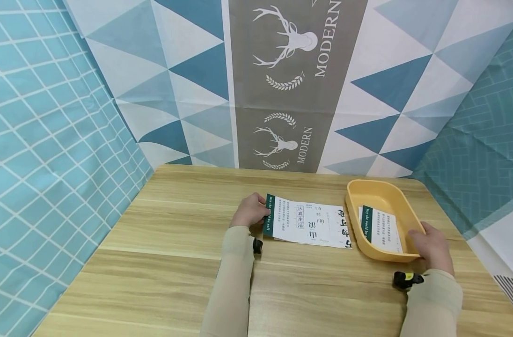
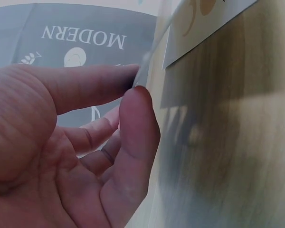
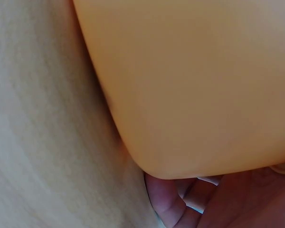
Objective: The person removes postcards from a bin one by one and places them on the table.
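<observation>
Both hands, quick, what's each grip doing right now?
Left hand: closed, pinching the green-striped end of a printed card.
Right hand: closed, holding the yellow tray by its near right corner.

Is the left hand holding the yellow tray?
No, the left hand pinches a green-edged card, while the right hand grips the yellow tray.

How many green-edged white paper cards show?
2: one green-edged white paper card pinched by the left hand; another card inside the yellow rounded plastic tray. Others may be hidden underneath.
</observation>
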A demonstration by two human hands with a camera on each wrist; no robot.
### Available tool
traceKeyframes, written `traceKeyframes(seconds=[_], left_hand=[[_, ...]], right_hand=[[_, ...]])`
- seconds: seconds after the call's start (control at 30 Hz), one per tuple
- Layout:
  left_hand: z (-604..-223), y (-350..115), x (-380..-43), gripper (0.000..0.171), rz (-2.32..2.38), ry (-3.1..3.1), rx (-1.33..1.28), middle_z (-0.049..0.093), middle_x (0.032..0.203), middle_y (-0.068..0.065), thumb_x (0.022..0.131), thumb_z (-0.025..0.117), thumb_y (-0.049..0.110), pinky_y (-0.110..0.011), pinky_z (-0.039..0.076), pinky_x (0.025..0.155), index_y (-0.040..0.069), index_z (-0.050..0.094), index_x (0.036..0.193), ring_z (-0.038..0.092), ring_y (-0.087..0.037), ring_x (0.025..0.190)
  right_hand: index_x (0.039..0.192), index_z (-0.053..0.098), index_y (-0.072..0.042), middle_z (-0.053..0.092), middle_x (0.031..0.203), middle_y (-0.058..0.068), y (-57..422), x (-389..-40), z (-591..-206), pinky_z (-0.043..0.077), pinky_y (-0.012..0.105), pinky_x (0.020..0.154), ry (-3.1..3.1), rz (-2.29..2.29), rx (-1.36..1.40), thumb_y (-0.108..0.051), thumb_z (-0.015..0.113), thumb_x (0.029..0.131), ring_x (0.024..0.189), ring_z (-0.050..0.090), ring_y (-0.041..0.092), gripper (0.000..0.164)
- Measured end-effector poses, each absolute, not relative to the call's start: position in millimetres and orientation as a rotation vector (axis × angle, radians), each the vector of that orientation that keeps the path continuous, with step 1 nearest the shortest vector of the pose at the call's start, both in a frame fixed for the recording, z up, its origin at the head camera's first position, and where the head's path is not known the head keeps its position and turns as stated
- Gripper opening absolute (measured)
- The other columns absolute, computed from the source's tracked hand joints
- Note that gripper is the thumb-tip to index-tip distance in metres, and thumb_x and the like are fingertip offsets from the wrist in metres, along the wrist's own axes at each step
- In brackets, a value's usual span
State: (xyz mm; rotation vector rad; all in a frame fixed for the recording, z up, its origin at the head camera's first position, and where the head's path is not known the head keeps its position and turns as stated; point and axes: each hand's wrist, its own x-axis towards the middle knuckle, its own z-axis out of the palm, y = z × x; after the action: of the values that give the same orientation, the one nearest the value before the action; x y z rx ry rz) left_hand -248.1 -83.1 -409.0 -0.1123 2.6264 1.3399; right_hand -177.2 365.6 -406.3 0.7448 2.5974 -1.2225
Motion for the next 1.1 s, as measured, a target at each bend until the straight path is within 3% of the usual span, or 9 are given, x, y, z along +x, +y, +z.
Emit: traceKeyframes(seconds=[0.53, 1.1], left_hand=[[-411.3, -79.0, -249.3, 0.024, 1.298, 2.635, -0.154, 0.065, 0.106, -0.013, 0.093, 0.071, 0.012, -0.023, 0.053, 0.061, 0.006, 0.06, 0.114, 0.064, -0.021, 0.079], [-411.7, -77.3, -246.9, 0.025, 1.215, 2.678, -0.153, 0.065, 0.103, -0.014, 0.091, 0.071, 0.011, -0.022, 0.051, 0.057, 0.004, 0.062, 0.114, 0.062, -0.017, 0.067]], right_hand=[[0.16, 0.005, 0.0, 0.022, 0.156, 0.039, 367.9, -179.0, -406.5, 0.04, 0.064, 0.105, 2.575, -1.246, 0.738, -0.029, 0.031, 0.106, 0.124, 0.041, 0.05, 0.067], [0.16, 0.007, 0.001, 0.023, 0.156, 0.039, 367.0, -178.5, -406.1, 0.04, 0.064, 0.105, 2.585, -1.23, 0.744, -0.028, 0.032, 0.105, 0.123, 0.042, 0.049, 0.067]])
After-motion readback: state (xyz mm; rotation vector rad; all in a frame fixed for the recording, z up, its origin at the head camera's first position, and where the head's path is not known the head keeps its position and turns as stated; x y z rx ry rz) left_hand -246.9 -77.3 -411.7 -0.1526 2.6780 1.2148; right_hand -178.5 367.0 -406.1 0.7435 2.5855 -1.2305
